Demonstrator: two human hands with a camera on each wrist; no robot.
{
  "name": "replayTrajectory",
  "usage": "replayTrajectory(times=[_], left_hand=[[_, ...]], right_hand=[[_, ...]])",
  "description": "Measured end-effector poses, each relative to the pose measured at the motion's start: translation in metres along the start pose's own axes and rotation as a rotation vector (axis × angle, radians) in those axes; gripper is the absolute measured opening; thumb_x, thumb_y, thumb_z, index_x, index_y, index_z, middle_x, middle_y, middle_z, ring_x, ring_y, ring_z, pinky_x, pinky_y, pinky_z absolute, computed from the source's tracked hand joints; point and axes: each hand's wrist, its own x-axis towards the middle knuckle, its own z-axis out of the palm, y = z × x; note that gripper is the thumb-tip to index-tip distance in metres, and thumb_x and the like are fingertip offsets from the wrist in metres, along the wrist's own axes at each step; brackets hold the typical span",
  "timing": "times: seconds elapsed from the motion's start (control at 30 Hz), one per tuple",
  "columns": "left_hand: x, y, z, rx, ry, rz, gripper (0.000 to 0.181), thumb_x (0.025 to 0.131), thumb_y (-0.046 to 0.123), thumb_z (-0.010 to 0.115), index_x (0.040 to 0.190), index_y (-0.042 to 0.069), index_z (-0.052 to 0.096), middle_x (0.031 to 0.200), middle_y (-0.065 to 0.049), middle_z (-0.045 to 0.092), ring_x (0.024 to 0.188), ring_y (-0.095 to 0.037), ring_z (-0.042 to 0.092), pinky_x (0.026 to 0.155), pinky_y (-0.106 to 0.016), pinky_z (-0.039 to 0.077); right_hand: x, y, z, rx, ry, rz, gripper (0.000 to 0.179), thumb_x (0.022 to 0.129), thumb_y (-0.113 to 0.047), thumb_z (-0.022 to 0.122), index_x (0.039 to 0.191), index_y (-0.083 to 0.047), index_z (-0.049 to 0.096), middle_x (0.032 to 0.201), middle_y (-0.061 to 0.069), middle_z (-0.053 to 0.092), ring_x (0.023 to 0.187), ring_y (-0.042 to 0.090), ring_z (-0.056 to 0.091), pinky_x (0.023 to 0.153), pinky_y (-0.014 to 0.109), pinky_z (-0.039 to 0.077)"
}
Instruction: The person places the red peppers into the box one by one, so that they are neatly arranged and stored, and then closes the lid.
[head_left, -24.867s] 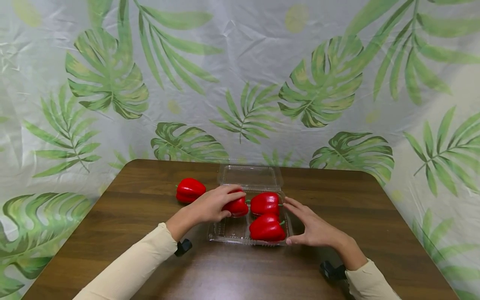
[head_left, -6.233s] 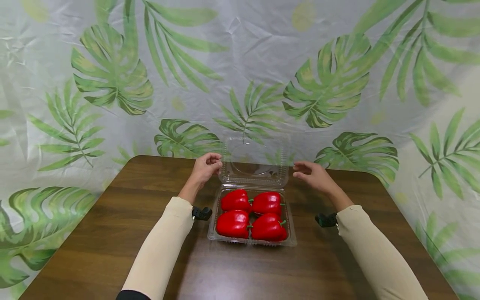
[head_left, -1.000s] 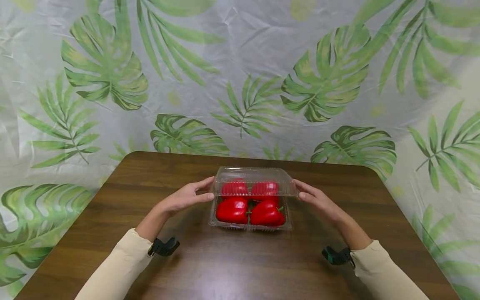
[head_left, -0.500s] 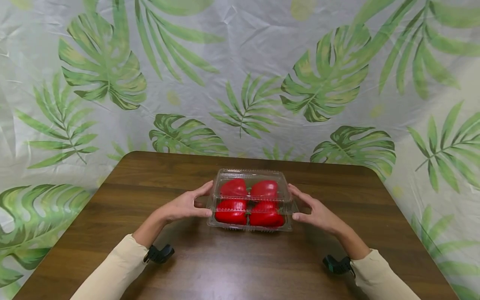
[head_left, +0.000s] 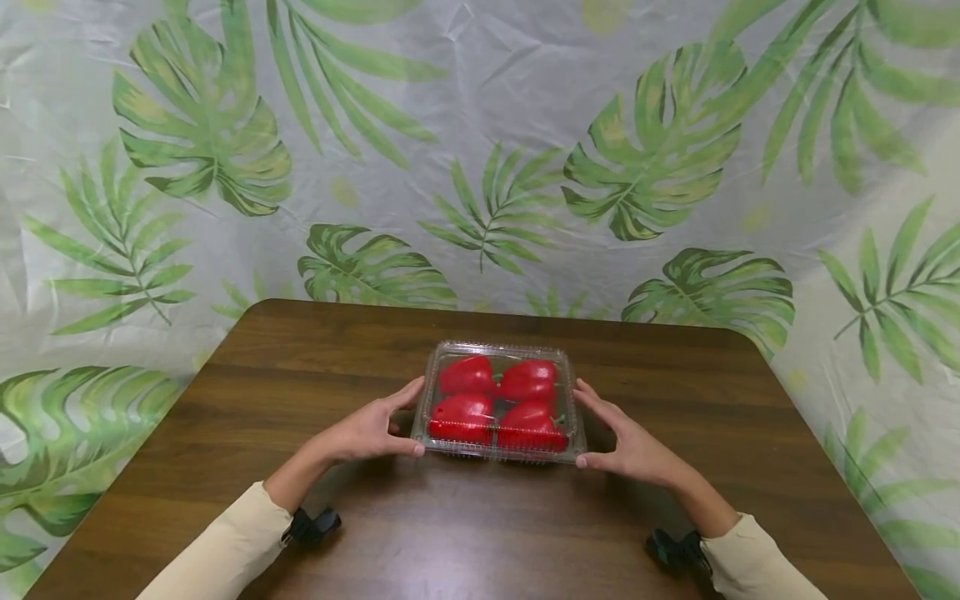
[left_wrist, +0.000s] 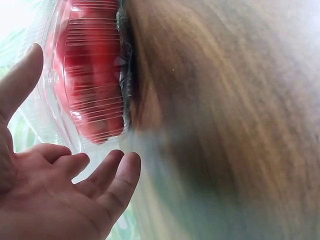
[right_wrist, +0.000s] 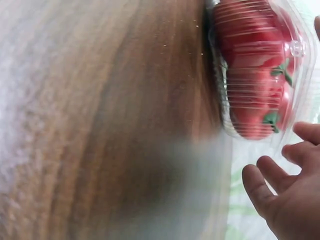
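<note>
A clear plastic clamshell container [head_left: 498, 454] sits on the table with its lid [head_left: 497, 350] lowered over several red bell peppers [head_left: 465, 375]. Whether its rim is snapped down cannot be told. At its left side is my left hand [head_left: 371, 427], thumb by the front corner and fingers reaching along the side. My right hand [head_left: 630, 437] mirrors it at the right side. In the left wrist view the fingers of the left hand [left_wrist: 60, 185] are spread and loosely bent beside the ribbed wall. Green stems show through the plastic in the right wrist view, near the right hand [right_wrist: 295, 185].
The brown wooden table [head_left: 480, 533] extends around the container on all sides. Behind it hangs a pale cloth [head_left: 510, 108] printed with green leaves. Black wrist cameras [head_left: 315, 525] are strapped to both wrists.
Both hands have brought the lid forward and down, from tilted above the rear peppers to covering all of them. Earlier, one pepper lay outside and the left hand placed another.
</note>
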Motion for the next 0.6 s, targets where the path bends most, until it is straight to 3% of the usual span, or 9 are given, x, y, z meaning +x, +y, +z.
replayTrajectory(times=[0.17,0.27,0.37,0.47,0.6], left_hand=[[-0.0020,-0.0017,0.0029,-0.026,-0.018,-0.010,0.103,0.085,0.026,0.078,0.160,0.008,0.010,0.149,-0.029,0.043,0.125,-0.037,0.056,0.098,-0.044,0.054],[-0.0027,-0.0022,0.0033,-0.028,-0.020,0.001,0.103,0.086,0.026,0.078,0.160,0.007,0.008,0.150,-0.029,0.042,0.130,-0.038,0.051,0.093,-0.039,0.056],[-0.0039,-0.0028,0.0032,-0.046,-0.029,0.002,0.100,0.089,0.027,0.074,0.160,0.009,0.008,0.156,-0.027,0.035,0.138,-0.041,0.044,0.097,-0.043,0.054],[-0.0050,-0.0037,0.0042,-0.107,-0.036,-0.002,0.090,0.095,0.027,0.067,0.160,0.009,0.008,0.160,-0.026,0.028,0.141,-0.044,0.041,0.098,-0.049,0.053],[-0.0040,-0.0043,0.0094,-0.195,0.015,-0.012,0.078,0.098,0.020,0.062,0.158,0.004,0.015,0.151,-0.031,0.040,0.123,-0.041,0.058,0.086,-0.043,0.059]], right_hand=[[0.0000,0.0016,0.0024,-0.027,0.002,0.013,0.092,0.082,-0.031,0.078,0.157,-0.010,0.028,0.166,0.020,0.015,0.146,0.052,0.023,0.104,0.078,0.030],[0.0003,0.0026,0.0029,-0.032,0.014,0.006,0.089,0.084,-0.029,0.077,0.156,-0.010,0.029,0.166,0.020,0.016,0.146,0.052,0.023,0.104,0.078,0.029],[0.0004,0.0017,0.0038,-0.012,0.040,0.008,0.082,0.087,-0.026,0.074,0.155,-0.008,0.031,0.165,0.021,0.019,0.146,0.052,0.024,0.106,0.077,0.029],[-0.0003,-0.0013,0.0053,0.043,0.068,0.046,0.078,0.089,-0.023,0.073,0.154,-0.006,0.033,0.162,0.023,0.026,0.145,0.050,0.030,0.106,0.071,0.036],[-0.0013,-0.0054,0.0079,0.114,0.091,0.126,0.079,0.089,-0.022,0.073,0.153,-0.002,0.032,0.153,0.027,0.041,0.133,0.047,0.047,0.097,0.053,0.054]])
